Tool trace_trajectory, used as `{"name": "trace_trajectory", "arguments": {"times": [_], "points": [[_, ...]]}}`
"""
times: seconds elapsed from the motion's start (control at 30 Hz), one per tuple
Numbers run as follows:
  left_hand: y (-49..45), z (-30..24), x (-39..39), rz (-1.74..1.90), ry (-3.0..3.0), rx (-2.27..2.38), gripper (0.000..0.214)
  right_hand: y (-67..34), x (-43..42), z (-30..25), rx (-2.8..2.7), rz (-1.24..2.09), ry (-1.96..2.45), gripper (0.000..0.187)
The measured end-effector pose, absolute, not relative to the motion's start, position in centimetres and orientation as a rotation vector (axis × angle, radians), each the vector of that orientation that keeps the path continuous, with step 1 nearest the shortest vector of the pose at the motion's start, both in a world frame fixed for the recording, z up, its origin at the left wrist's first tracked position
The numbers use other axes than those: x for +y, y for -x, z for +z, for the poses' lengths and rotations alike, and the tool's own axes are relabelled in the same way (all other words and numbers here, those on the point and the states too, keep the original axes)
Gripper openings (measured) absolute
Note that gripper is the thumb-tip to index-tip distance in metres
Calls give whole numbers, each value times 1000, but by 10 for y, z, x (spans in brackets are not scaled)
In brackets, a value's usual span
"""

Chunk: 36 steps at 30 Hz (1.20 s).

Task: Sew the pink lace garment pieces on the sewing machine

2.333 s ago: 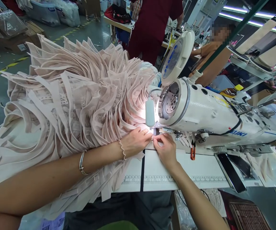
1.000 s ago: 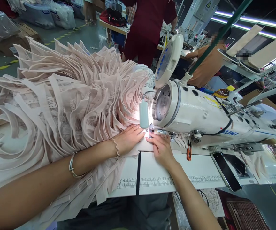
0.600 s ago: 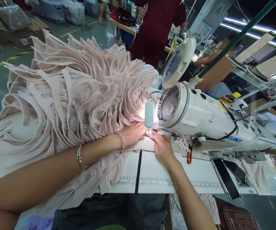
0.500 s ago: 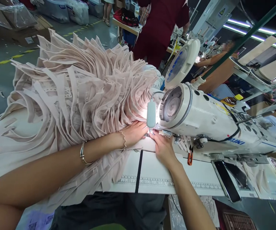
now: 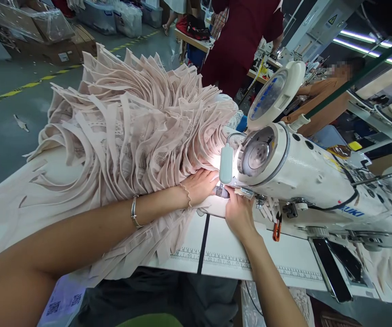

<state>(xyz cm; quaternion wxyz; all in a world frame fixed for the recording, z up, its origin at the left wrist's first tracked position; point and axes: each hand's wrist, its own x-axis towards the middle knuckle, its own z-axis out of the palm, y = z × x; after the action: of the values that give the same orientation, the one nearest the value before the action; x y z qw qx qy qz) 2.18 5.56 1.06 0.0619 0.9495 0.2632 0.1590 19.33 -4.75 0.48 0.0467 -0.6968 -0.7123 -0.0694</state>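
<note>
- My left hand lies flat, palm down, on the pink fabric, with the fingers stretched out and close together, pointing at the needle area.
- My right hand rests on the worktop with its fingers curled forward. The fingertips are on the fabric edge right under the head of the sewing machine. I cannot tell whether they pinch the cloth or only press it down.
- My two hands sit just beside each other, almost touching at the fingertips, under the glare of the lamp.
- The fabric is a big ruffled heap to my left that spills over the worktop's front edge. Its near edge runs under my hands.
- The machine's body shows blue letters, "UKI", with the start cut off by a cable.
- A printed ruler strip runs along the worktop front, its numbers too small to read.
- A sheet with QR codes sits at the lower left.
</note>
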Motion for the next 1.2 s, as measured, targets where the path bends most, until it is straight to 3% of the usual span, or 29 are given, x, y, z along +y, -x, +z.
{"name": "trace_trajectory", "arguments": {"times": [0.17,0.23,0.3,0.53,0.67,0.87,1.2], "points": [[-23,15,44,423,-3111,636,33,-189,-41,11,-2081,-181,2326,50],[-23,17,43,414,-3093,691,27,-189,-41,12,-2064,-212,2322,48],[-23,17,45,411,-3009,770,20,-189,-42,11,-2091,-286,2268,47],[-23,17,53,271,-2763,833,45,-196,-48,3,-2294,-444,1900,41],[-23,22,51,197,-2737,838,41,-197,-49,0,-2239,-520,1921,50],[-22,21,50,287,-2762,818,38,-200,-51,-2,-2222,-284,2012,59],[-21,18,47,452,-2852,836,31,-190,-50,6,-2226,-219,2204,62]]}}
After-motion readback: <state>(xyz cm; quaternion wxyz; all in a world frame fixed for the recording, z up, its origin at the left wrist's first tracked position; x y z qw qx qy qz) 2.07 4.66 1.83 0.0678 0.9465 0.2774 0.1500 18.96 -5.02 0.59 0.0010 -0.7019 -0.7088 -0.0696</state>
